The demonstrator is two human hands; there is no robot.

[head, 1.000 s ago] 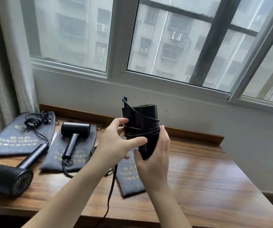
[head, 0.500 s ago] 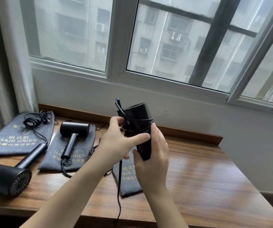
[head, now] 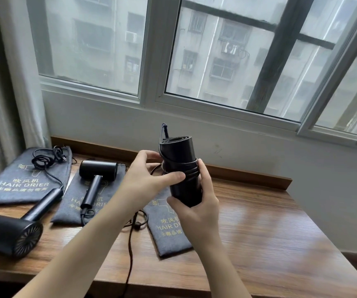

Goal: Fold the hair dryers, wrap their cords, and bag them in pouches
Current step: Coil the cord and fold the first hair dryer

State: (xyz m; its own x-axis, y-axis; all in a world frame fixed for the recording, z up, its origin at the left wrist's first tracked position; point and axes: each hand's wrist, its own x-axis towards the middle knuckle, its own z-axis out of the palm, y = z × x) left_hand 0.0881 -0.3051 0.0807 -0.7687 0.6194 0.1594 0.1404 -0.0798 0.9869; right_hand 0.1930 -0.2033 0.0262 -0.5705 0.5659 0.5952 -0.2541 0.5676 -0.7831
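Upright above the wooden table [head: 259, 229], the folded black hair dryer [head: 178, 164] is held in both hands, its open round end facing up. Several turns of its black cord [head: 191, 172] lie snug around the middle of the body, and the loose rest of the cord hangs down past the left forearm and over the table's front edge. The right hand [head: 197, 209] grips the dryer's lower part — thumb across the front, fingers curled round the far side up to the coils. The left hand [head: 145, 179] is partly closed on the dryer's left side, its thumb pressing the coils and its fingertips touching the body near the top.

Directly beneath the hands lies a flat grey pouch [head: 169, 231] printed "HAIR DRIER". To its left, a second dryer [head: 97, 177], unfolded, rests on another grey pouch [head: 72, 209]. Farther left a third pouch [head: 16, 181] carries a loose bundle of cord [head: 46, 157], which runs to a third dryer [head: 7, 231] lying on the table at the left edge, its vented end facing the camera. Behind the table — a white wall and a window [head: 216, 61].
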